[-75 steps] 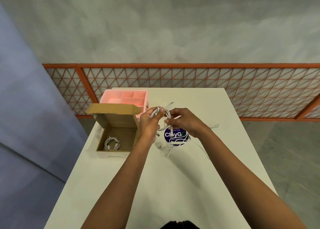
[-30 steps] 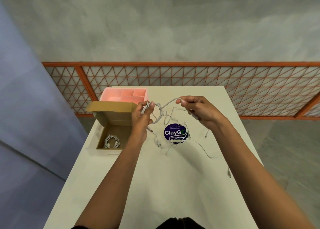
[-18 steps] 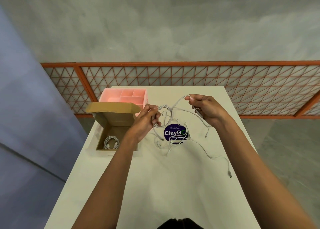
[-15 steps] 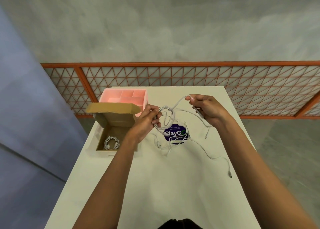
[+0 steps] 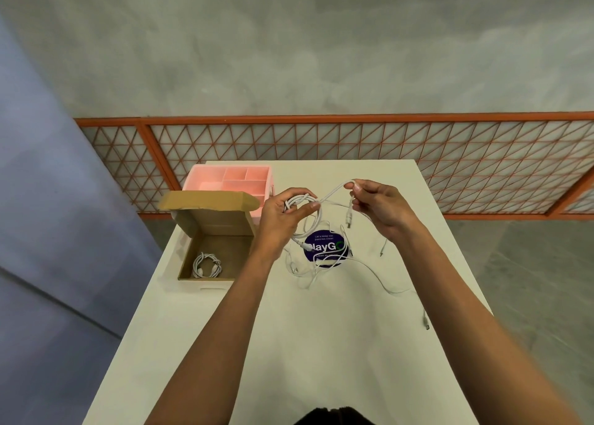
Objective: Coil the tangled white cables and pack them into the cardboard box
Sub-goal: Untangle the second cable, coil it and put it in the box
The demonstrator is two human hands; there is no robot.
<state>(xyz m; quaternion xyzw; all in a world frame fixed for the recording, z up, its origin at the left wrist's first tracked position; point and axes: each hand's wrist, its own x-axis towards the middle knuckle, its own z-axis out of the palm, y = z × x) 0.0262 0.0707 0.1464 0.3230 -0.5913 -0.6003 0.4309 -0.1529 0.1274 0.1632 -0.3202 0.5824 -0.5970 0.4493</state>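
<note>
We are holding a thin white cable (image 5: pixel 331 194) above the white tabletop (image 5: pixel 289 344), in the middle of the frame. Our left hand (image 5: pixel 278 220) is curling its fingers round the loops that form a small coil, with the thumb pressing across them. Our right hand (image 5: pixel 381 206), just to the right, is pinching the free run of the same cable between thumb and fingertips, and a plug end (image 5: pixel 348 220) is dangling below it. The strand is stretching between the two hands. Beneath them the tangled white cables (image 5: pixel 316 265) are lying loose on the tabletop, crossing a round dark purple sticker (image 5: pixel 324 248), and one strand is trailing toward the right edge. Left of centre, the open brown cardboard box (image 5: pixel 218 223) is sitting on the tabletop with its lid standing up, and one coiled white cable (image 5: pixel 207 265) is lying on its floor. Behind the box, a pink plastic organiser tray (image 5: pixel 205 180) with several compartments is standing at the far edge.
</note>
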